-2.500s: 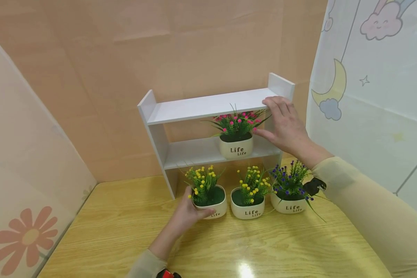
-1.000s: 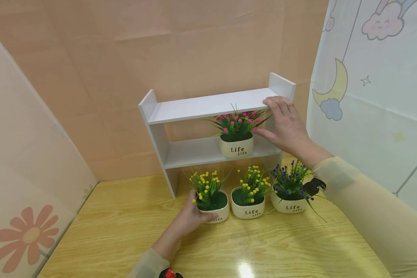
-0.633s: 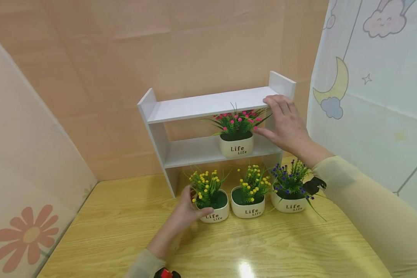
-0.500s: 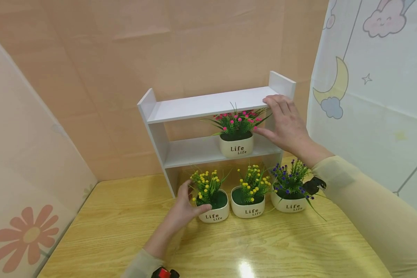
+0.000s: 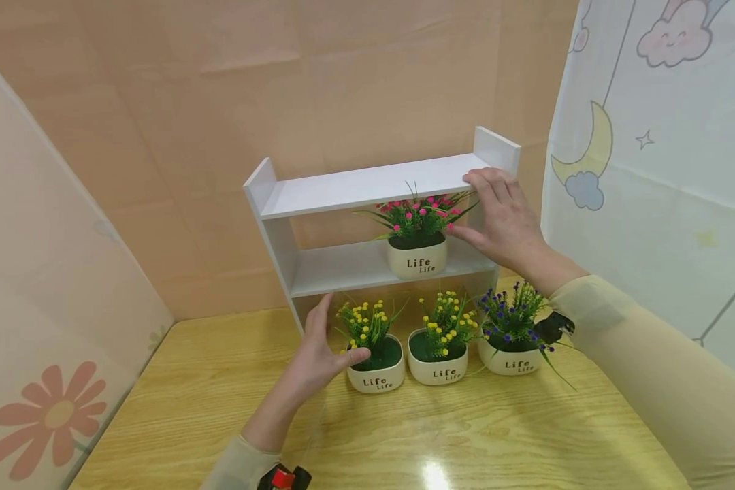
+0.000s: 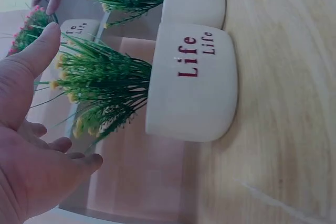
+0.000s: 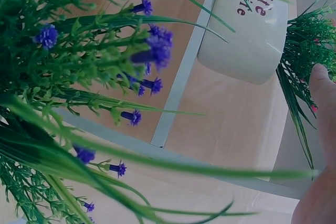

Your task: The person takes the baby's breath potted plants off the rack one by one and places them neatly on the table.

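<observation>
My left hand [image 5: 318, 350] is beside the left flower pot [image 5: 376, 378], thumb and fingers spread and apart from its cream wall. In the left wrist view this pot [image 6: 194, 90] stands on the table with yellow flowers [image 6: 94, 85] rising toward the fingers. My right hand [image 5: 505, 218] rests its fingertips on the front edge of the white shelf's top board [image 5: 373, 184], near the right end. Its thumb points to the pink flowers [image 5: 419, 214] of a pot [image 5: 416, 262] on the middle board. In the right wrist view the thumb [image 7: 320, 80] lies against those leaves.
A second pot with yellow flowers [image 5: 437, 371] and a pot with purple flowers [image 5: 508, 361] stand in a row on the wooden table [image 5: 220, 381], in front of the shelf. Printed cloths [image 5: 649, 224] hang behind and at both sides.
The left hand has first shifted the left yellow-flowered pot slightly right, toward the middle pot, then let go and moved up and left. The right hand has stayed at the shelf.
</observation>
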Demonstrator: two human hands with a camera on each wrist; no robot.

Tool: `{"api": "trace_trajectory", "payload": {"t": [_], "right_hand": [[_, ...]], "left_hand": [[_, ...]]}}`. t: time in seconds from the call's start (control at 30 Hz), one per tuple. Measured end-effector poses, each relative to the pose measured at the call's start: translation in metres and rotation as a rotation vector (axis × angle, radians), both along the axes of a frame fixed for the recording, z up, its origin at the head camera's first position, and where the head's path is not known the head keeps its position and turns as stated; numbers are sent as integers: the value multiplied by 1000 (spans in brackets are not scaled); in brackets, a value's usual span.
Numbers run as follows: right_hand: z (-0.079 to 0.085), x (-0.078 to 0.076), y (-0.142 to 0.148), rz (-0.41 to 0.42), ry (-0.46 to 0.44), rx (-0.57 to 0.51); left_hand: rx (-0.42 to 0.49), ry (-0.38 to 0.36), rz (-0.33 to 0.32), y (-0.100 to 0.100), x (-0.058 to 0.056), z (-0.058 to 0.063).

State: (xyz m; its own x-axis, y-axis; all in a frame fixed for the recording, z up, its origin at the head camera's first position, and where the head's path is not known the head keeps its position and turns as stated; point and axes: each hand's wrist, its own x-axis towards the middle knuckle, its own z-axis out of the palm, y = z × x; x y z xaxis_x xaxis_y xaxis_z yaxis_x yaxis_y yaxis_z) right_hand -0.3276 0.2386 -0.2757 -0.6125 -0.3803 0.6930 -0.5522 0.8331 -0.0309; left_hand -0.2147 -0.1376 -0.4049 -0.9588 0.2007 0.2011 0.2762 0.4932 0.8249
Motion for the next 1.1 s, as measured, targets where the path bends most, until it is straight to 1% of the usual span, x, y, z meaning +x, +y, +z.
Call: {"api": "trace_trajectory", "payload": {"t": [0.1,0.33,0.43,0.6,0.9,1.1], "right_hand": [[0,0,0,4,6,2],[1,1,0,11,15,5],[1,1,0,12,19,3],[1,1,0,15,22,0],[0,-1,1,16,25,0],[0,-1,1,6,13,7]], "left_hand": [[-15,15,0,1,0,5],[-38,45,-34,4,4,17],[-51,56,-35,7,4,24],[-67,55,-31,11,3,36],[-109,57,-43,22,-6,51],[-150,75,-53,30,-17,62]]}}
